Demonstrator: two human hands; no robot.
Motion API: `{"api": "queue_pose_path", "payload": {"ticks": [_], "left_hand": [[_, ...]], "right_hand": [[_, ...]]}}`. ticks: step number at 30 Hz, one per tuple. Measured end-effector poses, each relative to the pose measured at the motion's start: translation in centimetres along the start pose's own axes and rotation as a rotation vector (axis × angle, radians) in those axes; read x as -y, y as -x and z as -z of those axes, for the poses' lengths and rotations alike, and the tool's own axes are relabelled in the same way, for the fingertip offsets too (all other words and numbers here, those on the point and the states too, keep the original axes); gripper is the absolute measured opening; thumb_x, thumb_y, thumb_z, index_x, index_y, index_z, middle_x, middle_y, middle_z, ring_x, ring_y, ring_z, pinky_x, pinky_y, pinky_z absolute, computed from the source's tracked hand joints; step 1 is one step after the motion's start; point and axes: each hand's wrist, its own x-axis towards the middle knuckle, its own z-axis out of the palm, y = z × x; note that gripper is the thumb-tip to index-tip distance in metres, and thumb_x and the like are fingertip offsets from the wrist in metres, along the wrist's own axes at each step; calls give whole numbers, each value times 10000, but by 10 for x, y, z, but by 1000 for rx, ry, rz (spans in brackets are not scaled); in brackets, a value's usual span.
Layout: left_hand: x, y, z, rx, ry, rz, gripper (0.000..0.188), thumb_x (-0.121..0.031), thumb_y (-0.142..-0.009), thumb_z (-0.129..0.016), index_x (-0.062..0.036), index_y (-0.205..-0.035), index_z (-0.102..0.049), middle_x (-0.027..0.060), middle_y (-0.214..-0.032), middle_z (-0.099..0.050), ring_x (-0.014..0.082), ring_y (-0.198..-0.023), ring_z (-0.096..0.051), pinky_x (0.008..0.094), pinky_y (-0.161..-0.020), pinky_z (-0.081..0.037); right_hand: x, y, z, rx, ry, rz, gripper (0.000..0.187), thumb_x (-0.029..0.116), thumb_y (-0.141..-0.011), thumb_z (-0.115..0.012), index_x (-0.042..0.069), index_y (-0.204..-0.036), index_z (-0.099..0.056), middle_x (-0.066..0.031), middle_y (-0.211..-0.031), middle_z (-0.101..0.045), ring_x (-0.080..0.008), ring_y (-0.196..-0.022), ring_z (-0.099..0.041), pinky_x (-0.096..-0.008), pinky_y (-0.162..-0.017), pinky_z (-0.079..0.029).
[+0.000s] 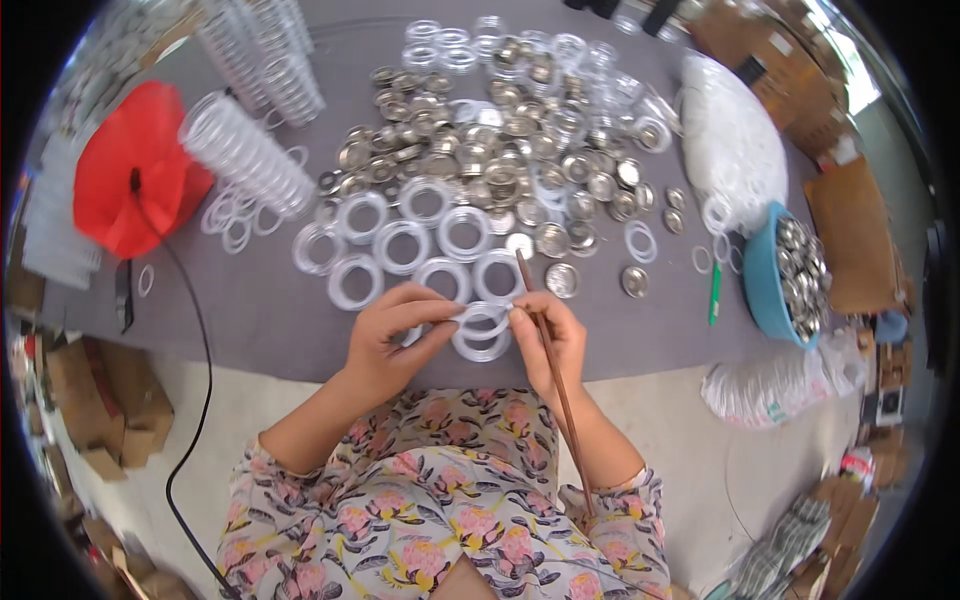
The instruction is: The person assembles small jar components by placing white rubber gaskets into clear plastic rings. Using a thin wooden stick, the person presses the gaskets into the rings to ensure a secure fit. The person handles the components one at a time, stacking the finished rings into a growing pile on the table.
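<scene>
Near the table's front edge, my left hand pinches the left side of a thin translucent ring. Its opposite side is pinched by the thumb and a finger of my right hand. That hand also grips a slim brown stick, which slants from above the fingers down along the forearm. Under the held ring, partly covered, is a clear round plastic part. Several thick clear plastic rings lie flat just beyond my hands. Behind them spreads a heap of silvery metal caps.
Stacked clear plastic parts lean at the left beside a red cloth-like piece and a black cable. At the right are a bag of white rings, a green pen and a blue bowl of metal caps.
</scene>
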Motion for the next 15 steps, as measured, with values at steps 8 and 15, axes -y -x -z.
{"api": "queue_pose_path", "payload": {"ticks": [8, 15], "left_hand": [[42, 18, 59, -419, -77, 55, 150, 30, -715, -688, -44, -845, -693, 22, -779, -624, 66, -647, -521, 203, -543, -393], [98, -5, 125, -505, -874, -285, 181, -11, -670, -687, -69, -839, -662, 35, -755, -569, 182, -693, -538, 301, -616, -404]], "right_hand": [[-3, 4, -22, 15, -91, -36, 163, 39, -849, -577, -4, -1006, -575, -56, -843, -614, -78, -717, -545, -206, -638, -437], [-29, 23, -13, -185, -40, 8, 169, 107, -887, -511, -18, -979, -578, -68, -790, -600, -83, -656, -516, -209, -600, -430]]}}
